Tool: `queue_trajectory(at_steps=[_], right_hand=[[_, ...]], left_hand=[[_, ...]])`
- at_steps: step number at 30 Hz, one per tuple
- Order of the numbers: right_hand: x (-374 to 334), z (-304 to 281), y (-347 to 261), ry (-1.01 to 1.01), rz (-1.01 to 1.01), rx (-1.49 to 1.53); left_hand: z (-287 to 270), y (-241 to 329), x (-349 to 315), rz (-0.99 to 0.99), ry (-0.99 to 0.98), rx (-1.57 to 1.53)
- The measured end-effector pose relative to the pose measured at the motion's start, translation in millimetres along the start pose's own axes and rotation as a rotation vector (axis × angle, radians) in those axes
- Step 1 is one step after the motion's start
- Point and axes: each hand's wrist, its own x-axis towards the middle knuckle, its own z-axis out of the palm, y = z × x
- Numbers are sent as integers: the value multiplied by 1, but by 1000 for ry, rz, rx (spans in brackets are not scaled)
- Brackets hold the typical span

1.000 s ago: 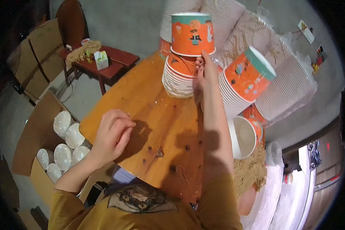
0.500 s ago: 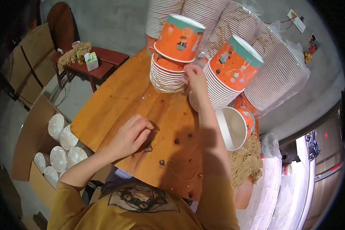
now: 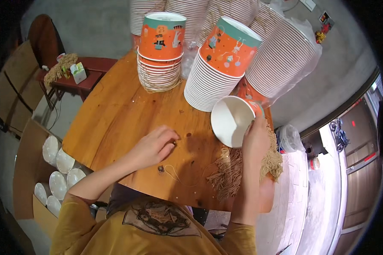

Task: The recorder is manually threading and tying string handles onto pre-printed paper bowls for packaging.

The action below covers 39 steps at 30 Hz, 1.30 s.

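I'm getting white glare off the floor [image 3: 317,197] right of the table [image 3: 115,112], shadows on its near half, dim wall [image 3: 95,32] beyond it, edges bending into black.

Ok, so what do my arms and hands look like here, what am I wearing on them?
Your left hand and right hand are bare; no gloves or watch show. Both forearms are uncovered up to about the elbows, where loose, mustard-yellow sleeves begin. No marking shows on the sleeves.
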Motion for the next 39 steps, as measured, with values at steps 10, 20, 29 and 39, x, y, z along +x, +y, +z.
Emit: queue_trajectory(at_steps=[10, 20, 29, 39], right_hand=[[1, 19, -37, -452, 99, 902], [-136, 69, -44, -871, -540, 605], [-160, 47, -54, -510, -683, 556], [-130, 34, -47, -672, -322, 582]], left_hand=[[-41, 15, -10, 420, 130, 561], [-64, 16, -24, 212, 199, 611], [-52, 17, -26, 153, 265, 526], [-12, 11, -73, 405, -62, 312]])
